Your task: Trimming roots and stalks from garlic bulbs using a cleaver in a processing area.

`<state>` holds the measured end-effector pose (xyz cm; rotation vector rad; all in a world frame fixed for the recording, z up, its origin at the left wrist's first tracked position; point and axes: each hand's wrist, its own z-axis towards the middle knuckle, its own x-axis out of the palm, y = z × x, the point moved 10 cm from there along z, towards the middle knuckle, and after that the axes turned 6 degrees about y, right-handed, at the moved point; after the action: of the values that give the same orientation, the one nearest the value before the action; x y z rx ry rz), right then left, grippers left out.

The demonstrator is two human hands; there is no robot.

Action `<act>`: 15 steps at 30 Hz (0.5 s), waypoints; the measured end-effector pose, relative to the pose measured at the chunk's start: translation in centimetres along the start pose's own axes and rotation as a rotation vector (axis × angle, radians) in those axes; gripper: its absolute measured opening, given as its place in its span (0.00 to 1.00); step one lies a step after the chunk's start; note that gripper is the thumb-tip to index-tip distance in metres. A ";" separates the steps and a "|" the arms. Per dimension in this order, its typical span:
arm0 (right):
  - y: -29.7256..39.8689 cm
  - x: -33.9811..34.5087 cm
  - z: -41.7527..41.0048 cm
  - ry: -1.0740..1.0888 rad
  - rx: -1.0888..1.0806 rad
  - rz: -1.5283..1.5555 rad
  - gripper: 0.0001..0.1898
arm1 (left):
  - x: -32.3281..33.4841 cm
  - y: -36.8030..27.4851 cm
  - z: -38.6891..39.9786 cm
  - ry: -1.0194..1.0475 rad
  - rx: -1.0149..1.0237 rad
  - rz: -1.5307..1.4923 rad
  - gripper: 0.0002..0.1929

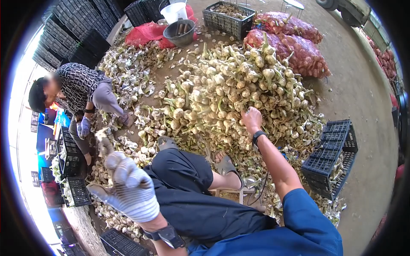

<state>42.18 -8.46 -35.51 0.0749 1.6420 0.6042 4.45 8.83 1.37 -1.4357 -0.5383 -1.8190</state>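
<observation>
My left hand (129, 185) wears a striped, soiled work glove. It is raised over the left side of my lap with thumb and fingers apart, and no object shows in it. Past its fingertips, trimmed garlic bulbs (105, 211) and pale skins cover the ground. Ungloved, my right hand (252, 120) reaches to the front of a large heap of garlic bulbs with stems (221, 89). Its fingers are curled against the bulbs, and a small dark spot shows by them. Whether they grip anything is hidden. Cut stems (205, 144) lie around my sandals (225, 166).
A co-worker (80, 83) bends down at the left beside black crates (72, 153) of garlic. On the right, a tipped black crate (330, 156) stands close to my arm. Behind the heap are red mesh sacks (294, 48), another crate (227, 20) and a grey basin (180, 33).
</observation>
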 end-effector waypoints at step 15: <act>1.6 2.8 1.5 -0.037 0.083 0.078 0.27 | -4.7 -0.1 0.6 -0.182 -0.021 0.202 0.41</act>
<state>42.67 -5.45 -37.41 0.2108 1.6343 0.5906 5.20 10.75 -2.94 -1.6190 -0.4475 -1.5498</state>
